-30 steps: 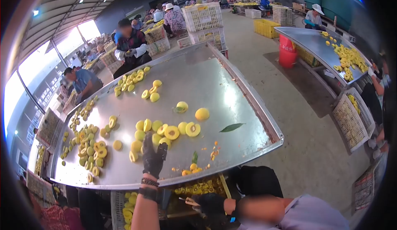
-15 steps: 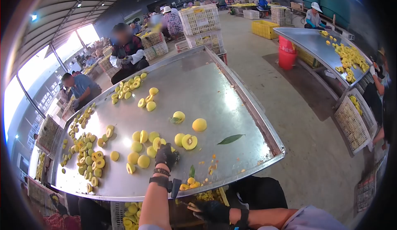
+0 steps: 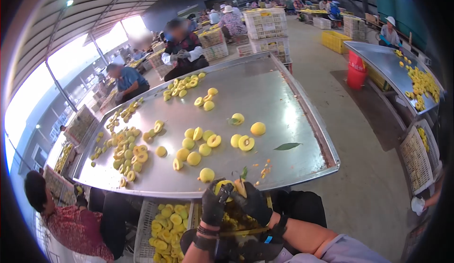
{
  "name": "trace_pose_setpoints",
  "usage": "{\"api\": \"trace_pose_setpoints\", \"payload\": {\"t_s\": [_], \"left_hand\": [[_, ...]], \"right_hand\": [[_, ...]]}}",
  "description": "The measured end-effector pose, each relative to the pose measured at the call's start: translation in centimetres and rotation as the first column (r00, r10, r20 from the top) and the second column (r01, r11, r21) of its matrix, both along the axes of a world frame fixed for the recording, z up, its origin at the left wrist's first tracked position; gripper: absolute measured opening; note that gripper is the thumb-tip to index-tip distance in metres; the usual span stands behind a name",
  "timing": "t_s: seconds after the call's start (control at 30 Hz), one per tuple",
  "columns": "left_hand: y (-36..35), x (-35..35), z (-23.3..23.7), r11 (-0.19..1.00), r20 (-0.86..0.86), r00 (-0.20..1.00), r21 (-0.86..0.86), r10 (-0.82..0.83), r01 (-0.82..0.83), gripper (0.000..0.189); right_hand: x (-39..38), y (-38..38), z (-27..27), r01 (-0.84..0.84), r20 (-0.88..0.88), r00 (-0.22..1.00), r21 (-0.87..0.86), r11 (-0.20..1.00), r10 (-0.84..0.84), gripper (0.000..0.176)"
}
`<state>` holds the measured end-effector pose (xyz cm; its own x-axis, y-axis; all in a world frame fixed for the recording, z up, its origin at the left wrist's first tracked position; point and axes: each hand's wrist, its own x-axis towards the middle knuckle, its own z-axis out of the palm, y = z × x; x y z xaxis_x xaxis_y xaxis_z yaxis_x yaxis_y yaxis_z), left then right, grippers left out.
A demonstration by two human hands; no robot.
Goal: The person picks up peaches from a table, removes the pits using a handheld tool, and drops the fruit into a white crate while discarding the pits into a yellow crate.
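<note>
A: I follow the head view from far away, going from the left. What has just changed?

B: To the right of the white crate (image 3: 145,227), I see that the left hand (image 3: 213,207) has come back from the fruits on the metal table (image 3: 265,88). It is now closed around one yellow fruit (image 3: 221,186), at the table's near edge.

A: And the right hand (image 3: 255,206)?

B: It has risen to meet the left one. Its fingers are bent narrowly around a tan piece (image 3: 240,188) — perhaps a tool handle, I cannot tell. For the work, I judge this means both hands are now busy with one fruit.

A: Can I read any writing?

B: No. The stacked crates (image 3: 267,24) seem to carry a label; farther right, the red bucket (image 3: 356,71) bears pale marks — too small for me.
</note>
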<state>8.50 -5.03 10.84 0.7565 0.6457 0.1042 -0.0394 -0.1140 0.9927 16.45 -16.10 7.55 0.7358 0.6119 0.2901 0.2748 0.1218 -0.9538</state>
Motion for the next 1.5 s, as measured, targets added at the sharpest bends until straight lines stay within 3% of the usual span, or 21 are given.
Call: {"api": "trace_pose_setpoints", "payload": {"t_s": [0.07, 0.1, 0.13, 0.2, 0.27, 0.3, 0.33, 0.4, 0.5, 0.6, 0.73, 0.8, 0.87, 0.93, 1.0, 1.07, 1.13, 1.23, 1.33, 1.43, 1.5], "left_hand": [[-1.0, -1.6, -0.7, 0.997, 0.045, 0.997, -0.058, 0.059, -0.056, 0.026], [-0.9, -2.7, -1.0, 0.971, 0.06, 0.998, -0.24, 0.024, -0.009, 0.027], [-0.5, -3.8, -1.4, 0.989, 0.07, 0.997, 0.137, 0.046, -0.055, 0.028], [0.5, -6.0, -3.0, 0.629, 0.059, 0.996, 0.772, 0.065, -0.087, 0.031], [1.0, -7.0, -4.1, 0.978, 0.073, 0.997, 0.206, 0.006, -0.021, 0.036], [1.1, -7.2, -4.1, 0.98, 0.167, 0.985, -0.199, 0.038, -0.004, 0.039], [0.0, -7.3, -4.3, 0.934, 0.125, 0.972, 0.278, 0.197, -0.225, 0.034], [1.0, -7.7, -5.5, 0.866, 0.273, 0.921, -0.486, 0.279, -0.118, 0.037], [0.7, -8.3, -5.1, 0.964, 0.298, 0.936, -0.238, 0.187, -0.116, 0.041], [0.5, -8.0, -4.1, 0.944, 0.313, 0.925, -0.308, 0.217, -0.117, 0.044], [1.9, -7.9, -7.1, 0.959, 0.308, 0.923, -0.231, 0.23, -0.162, 0.037], [1.8, -7.8, -8.3, 0.95, 0.225, 0.928, 0.027, 0.297, -0.311, 0.041], [1.8, -7.8, -8.9, 0.932, 0.221, 0.913, 0.041, 0.342, -0.359, 0.043], [2.1, -7.7, -9.0, 0.928, 0.282, 0.888, -0.197, 0.362, -0.316, 0.042], [2.2, -7.9, -10.3, 0.923, 0.194, 0.905, -0.015, 0.38, -0.384, 0.042], [2.5, -8.2, -11.5, 0.801, 0.1, 0.894, 0.41, 0.437, -0.437, 0.041], [2.9, -8.5, -11.9, 0.341, 0.052, 0.838, 0.898, 0.544, -0.277, 0.046], [2.7, -8.6, -11.4, 0.373, 0.044, 0.846, 0.885, 0.531, -0.279, 0.04], [1.9, -8.1, -9.4, 0.755, -0.003, 0.876, 0.508, 0.483, -0.415, 0.035], [1.8, -7.8, -9.1, 0.61, 0.017, 0.862, 0.7, 0.507, -0.372, 0.031], [1.7, -7.4, -9.2, 0.668, 0.032, 0.869, 0.626, 0.494, -0.403, 0.031]], "right_hand": [[-0.6, 0.3, -1.0, 0.021, 0.198, 0.98, 0.004, 1.0, -0.022, 0.024], [-0.8, 0.4, -0.3, -0.018, 0.079, 0.997, 0.0, 1.0, 0.018, 0.023], [-1.1, 0.5, 0.1, -0.057, -0.05, 0.997, -0.008, 0.998, 0.057, 0.022], [-1.7, 1.3, -0.8, -0.188, -0.266, 0.938, 0.153, 0.97, 0.224, 0.022], [-2.4, 2.0, -1.9, -0.223, -0.173, 0.956, 0.088, 0.971, 0.236, 0.022], [-2.7, 2.4, -2.4, -0.216, -0.064, 0.973, 0.065, 0.974, 0.22, 0.023], [-2.9, 2.9, -2.9, -0.208, 0.051, 0.977, 0.046, 0.977, 0.205, 0.025], [-3.3, 3.1, -2.2, -0.203, 0.245, 0.946, -0.06, 0.977, 0.212, 0.028], [-3.4, 2.6, -1.6, -0.232, 0.427, 0.851, -0.22, 0.948, 0.307, 0.034], [-4.1, 2.3, -1.2, -0.184, 0.476, 0.782, -0.441, 0.878, 0.403, 0.036], [-4.1, 2.9, -3.4, -0.064, 0.632, 0.71, -0.381, 0.923, 0.31, 0.034], [-3.9, 3.1, -3.6, -0.053, 0.633, 0.705, -0.404, 0.913, 0.32, 0.033], [-3.9, 3.1, -3.5, -0.036, 0.65, 0.677, -0.44, 0.897, 0.346, 0.032], [-4.2, 2.9, -2.8, -0.04, 0.644, 0.657, -0.49, 0.871, 0.392, 0.031], [-4.4, 2.7, -1.7, -0.062, 0.616, 0.644, -0.549, 0.834, 0.453, 0.03], [-4.4, 2.6, -2.0, -0.116, 0.611, 0.633, -0.532, 0.839, 0.475, 0.03], [-4.5, 2.6, -2.0, -0.171, 0.584, 0.638, -0.528, 0.832, 0.502, 0.03], [-4.5, 2.4, -2.0, -0.247, 0.526, 0.657, -0.527, 0.813, 0.54, 0.03], [-4.1, 2.3, -2.6, -0.3, 0.477, 0.661, -0.54, 0.787, 0.579, 0.031], [-3.7, 2.1, -2.8, -0.378, 0.364, 0.664, -0.591, 0.713, 0.653, 0.034], [-3.4, 2.0, -2.8, -0.456, 0.269, 0.669, -0.588, 0.668, 0.693, 0.038]]}}
